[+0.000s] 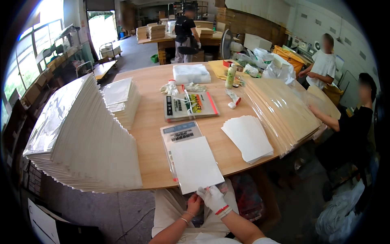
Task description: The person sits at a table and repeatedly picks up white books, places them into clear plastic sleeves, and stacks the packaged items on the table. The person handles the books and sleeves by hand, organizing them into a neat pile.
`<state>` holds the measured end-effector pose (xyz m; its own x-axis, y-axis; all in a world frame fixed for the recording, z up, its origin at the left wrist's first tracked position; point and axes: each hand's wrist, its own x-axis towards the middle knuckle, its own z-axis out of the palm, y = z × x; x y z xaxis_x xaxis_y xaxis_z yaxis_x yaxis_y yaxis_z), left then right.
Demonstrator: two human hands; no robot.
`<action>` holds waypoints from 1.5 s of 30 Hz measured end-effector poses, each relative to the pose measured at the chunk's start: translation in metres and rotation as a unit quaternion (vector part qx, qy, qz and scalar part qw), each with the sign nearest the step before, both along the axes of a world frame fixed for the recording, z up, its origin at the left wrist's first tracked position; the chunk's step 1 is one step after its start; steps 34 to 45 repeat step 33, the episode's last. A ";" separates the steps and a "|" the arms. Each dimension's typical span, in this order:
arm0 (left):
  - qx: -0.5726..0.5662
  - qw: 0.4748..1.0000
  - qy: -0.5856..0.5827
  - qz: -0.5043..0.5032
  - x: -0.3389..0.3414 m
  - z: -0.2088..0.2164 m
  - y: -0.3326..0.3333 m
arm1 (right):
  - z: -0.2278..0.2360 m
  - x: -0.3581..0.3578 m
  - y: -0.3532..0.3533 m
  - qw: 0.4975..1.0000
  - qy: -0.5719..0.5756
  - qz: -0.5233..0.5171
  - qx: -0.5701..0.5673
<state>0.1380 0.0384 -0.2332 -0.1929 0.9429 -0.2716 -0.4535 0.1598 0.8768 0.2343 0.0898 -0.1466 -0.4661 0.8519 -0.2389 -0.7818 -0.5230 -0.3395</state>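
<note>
At the table's near edge lies a white sheet of card or paper (197, 164) over a clear printed plastic bag (180, 131), whose far end shows beyond it. My left hand (193, 204), bare with a bracelet at the wrist, is closed with its fingertips on the bag's near edge. My right hand (214, 200), in a white glove with a red cuff, is closed at the sheet's near right corner. Its fingers underneath are hidden. To the right, a fanned stack of white sheets (248, 139) lies on the table. Beyond the sheet is a pile of printed plastic bags (191, 106).
A tall stack of plastic-wrapped white sheets (85, 142) stands at left, a smaller stack (120, 99) behind. Tan sheets under plastic (280, 112) fill the right side. Gloves (170, 87), a spray can (230, 76) and a white bundle (191, 74) lie farther back. Several people are around.
</note>
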 end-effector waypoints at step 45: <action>-0.099 0.988 0.059 0.098 -0.091 0.030 -0.081 | -0.059 0.276 0.014 0.182 -0.793 0.540 0.217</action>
